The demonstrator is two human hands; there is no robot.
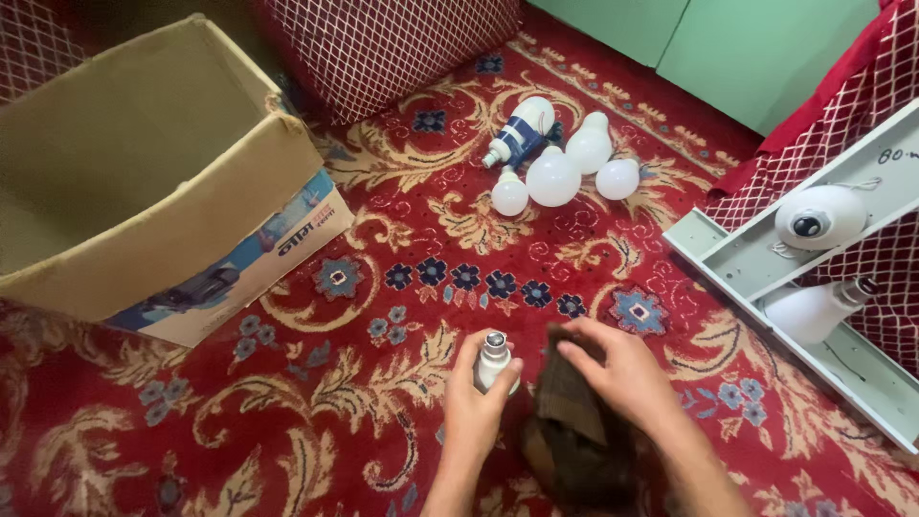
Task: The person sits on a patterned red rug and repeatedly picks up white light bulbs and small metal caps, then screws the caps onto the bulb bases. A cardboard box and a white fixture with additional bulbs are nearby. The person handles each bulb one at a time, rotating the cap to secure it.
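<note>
My left hand (pixel 476 407) is closed around a small white light bulb (pixel 492 358), its metal screw base pointing up. Beside it, my right hand (pixel 617 369) presses its fingers on a dark brown cloth (pixel 572 421) that lies bunched on the red patterned carpet (pixel 383 287). The two hands are close together at the bottom centre. Farther up the carpet lies a cluster of several white bulbs (pixel 555 172), one with a blue and white body (pixel 522 134).
A large open cardboard box (pixel 182 201) stands at the left. A pale metal tray frame (pixel 766 258) at the right holds a round white device (pixel 818 218) and another bulb (pixel 814 308). Red lattice cushions (pixel 383 48) and a green wall (pixel 756 48) lie behind.
</note>
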